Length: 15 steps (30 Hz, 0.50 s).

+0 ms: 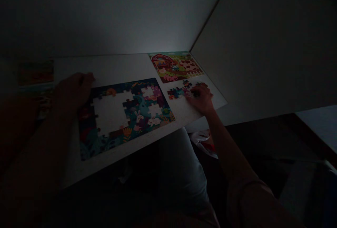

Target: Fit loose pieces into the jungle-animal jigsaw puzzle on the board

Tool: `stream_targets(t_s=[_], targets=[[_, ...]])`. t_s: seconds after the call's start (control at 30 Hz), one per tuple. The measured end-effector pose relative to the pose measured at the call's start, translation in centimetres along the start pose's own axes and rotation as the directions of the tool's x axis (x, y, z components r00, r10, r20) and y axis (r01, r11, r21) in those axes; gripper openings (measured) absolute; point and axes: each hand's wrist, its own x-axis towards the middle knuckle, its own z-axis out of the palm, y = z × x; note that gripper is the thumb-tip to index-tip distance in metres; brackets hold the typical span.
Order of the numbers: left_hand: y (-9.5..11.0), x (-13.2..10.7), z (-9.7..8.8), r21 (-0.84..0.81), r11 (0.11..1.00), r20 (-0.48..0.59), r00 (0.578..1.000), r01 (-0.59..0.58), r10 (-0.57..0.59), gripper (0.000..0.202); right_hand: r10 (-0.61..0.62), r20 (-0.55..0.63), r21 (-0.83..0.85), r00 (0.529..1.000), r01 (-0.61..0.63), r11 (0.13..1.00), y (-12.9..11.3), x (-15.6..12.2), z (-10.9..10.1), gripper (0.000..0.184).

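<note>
A partly filled jigsaw puzzle lies on the white tabletop, with rabbits and dark foliage on it. White gaps show in its left middle, upper right and lower right. My left hand rests at its upper left corner, fingers curled; what lies under them is hidden in the dark. At the right, my right hand is bent over a cluster of loose puzzle pieces, its thumb and fingertips closed on a piece among them. Dim light hides the exact grip.
A farm picture puzzle with a barn and cow lies at the back right. Another colourful picture is at the far left. Walls border the table behind and at right. A plastic bag sits below the table's front edge.
</note>
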Motion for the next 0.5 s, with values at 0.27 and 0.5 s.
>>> stream_targets(t_s=[0.27, 0.5], targets=[[0.91, -0.73, -0.64, -0.037, 0.998, 0.008, 0.999, 0.044, -0.044, 0.066, 0.004, 0.031, -0.024, 1.000, -0.003, 1.000, -0.69, 0.56, 0.07, 0.039], [0.99, -0.88, -0.79, -0.041, 0.999, 0.004, 0.999, 0.032, -0.032, 0.062, 0.092, -0.062, 0.175, 0.994, -0.080, 0.981, -0.15, 0.40, 0.07, 0.053]])
